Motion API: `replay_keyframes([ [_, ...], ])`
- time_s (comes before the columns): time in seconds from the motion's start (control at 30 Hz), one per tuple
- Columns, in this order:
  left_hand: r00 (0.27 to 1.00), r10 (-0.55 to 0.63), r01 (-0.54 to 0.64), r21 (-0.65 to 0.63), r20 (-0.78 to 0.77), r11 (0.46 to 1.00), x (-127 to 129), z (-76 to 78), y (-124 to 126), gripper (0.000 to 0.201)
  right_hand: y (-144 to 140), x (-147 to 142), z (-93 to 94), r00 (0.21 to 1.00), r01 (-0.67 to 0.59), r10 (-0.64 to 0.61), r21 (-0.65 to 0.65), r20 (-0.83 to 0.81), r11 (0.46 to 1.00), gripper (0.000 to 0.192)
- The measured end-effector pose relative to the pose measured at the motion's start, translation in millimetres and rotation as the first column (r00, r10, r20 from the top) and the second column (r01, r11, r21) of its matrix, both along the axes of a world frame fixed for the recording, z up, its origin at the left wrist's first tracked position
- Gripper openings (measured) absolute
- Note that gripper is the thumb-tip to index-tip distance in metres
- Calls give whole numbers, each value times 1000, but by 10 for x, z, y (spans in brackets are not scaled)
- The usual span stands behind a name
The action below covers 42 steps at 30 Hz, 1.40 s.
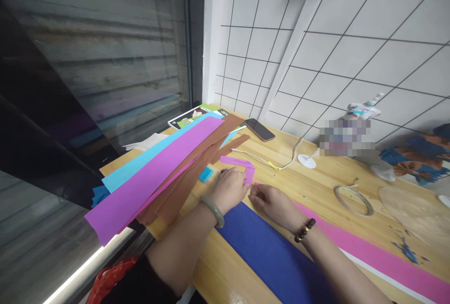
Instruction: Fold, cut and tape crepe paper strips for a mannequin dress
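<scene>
"What lies nearest?"

"The dark blue sheet (260,247), flat on the wooden table (211,266). Take everything from that. The right wrist, wearing a beaded bracelet (305,230), is above it, and a long pink sheet (379,250) runs along its right side."

"And the hands?"

"Both are at its far end. The left hand (230,186), below which sits a pale green bangle (213,210), is palm down with its fingers curled over the folded purple strip (249,169). The right hand (269,201) is just beside it, thumb and forefinger curled towards each other close to the strip's near end."

"Clamped on it?"

"I cannot tell, for either hand; the fingertips are partly hidden."

"Where exactly is the strip?"

"Just beyond the blue sheet's far end, bent at a corner."

"What's to the left of that sheet?"

"A small pleated turquoise piece (206,174), near the left hand, then a large purple sheet (158,177) overlapping a light blue sheet (137,165) and brown strips (179,186)."

"Farther off?"

"Beyond the blue sheet, to its right, a roll of tape (370,210); straight beyond, a white cord (280,168), then a phone (260,129). Farthest is the gridded white wall (316,50)."
</scene>
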<state>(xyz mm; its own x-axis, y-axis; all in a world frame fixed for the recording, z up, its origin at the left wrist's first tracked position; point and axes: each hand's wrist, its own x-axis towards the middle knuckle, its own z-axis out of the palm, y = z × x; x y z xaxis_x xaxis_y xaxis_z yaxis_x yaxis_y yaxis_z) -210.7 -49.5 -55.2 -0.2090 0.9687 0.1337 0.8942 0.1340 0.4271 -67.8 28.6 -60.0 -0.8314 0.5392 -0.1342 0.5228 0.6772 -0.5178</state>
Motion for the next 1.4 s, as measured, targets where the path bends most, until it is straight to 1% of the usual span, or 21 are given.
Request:
replay_keyframes([
  [0.4, 1000, -3, 3, 2, -2, 1000, -6, -9, -3, 16, 1, 0, -7, 1000, -10, 10, 6, -1, 1000, 11],
  [1.0, 1000, 4, -4, 4, -1, 1000, -6, -26, 13, 16, -12, -10, -11, 1000, 7, -7, 35, 3, 999, 11],
  [1.4, 1000, 3, -3, 0, -13, 1000, 0, -15, 2, 17, -24, -17, 0, 1000, 14, -14, 15, -2, 1000, 9],
])
